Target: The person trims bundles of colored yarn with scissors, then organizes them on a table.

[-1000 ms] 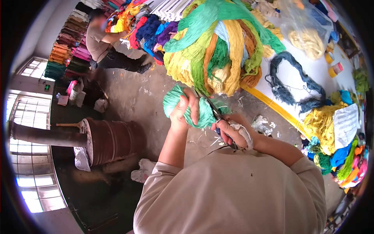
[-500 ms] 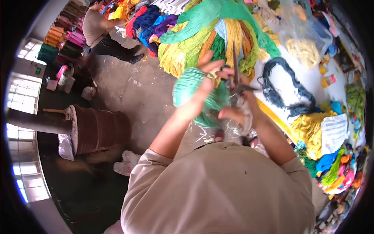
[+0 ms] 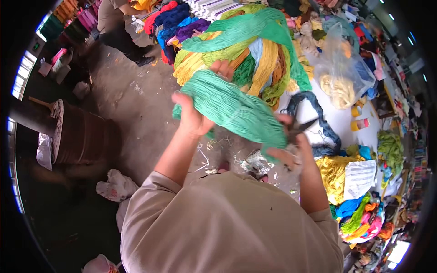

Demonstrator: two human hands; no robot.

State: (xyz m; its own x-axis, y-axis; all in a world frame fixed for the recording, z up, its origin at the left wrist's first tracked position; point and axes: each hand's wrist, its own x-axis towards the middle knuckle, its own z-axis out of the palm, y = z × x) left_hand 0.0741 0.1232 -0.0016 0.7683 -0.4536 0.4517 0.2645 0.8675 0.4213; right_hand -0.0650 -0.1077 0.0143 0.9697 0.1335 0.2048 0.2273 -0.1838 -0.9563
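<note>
A green yarn skein (image 3: 232, 107) stretches between my two hands in front of my body. My left hand (image 3: 193, 111) is wrapped round its left end, with the thumb on the near side and fingertips showing at the far edge. At the right end, my right hand (image 3: 291, 148) holds dark scissors (image 3: 301, 127), whose blades point up and right, and also touches the skein. Part of the right hand is blurred. A dark blue skein (image 3: 325, 116) lies on the white table surface (image 3: 314, 98) just beyond the scissors.
Colourful skeins (image 3: 268, 59) are heaped ahead. Yellow yarn (image 3: 332, 175) and a plastic bag (image 3: 339, 68) are on the right. A rusty drum (image 3: 84, 136) and a white sack (image 3: 116, 185) stand left. Another person (image 3: 111, 22) is at the far left. White scraps (image 3: 257, 161) litter the floor.
The green skein, earlier bunched and blurred near my left hand, is now stretched out towards my right hand. My hands have moved apart, and the view has shifted to the right.
</note>
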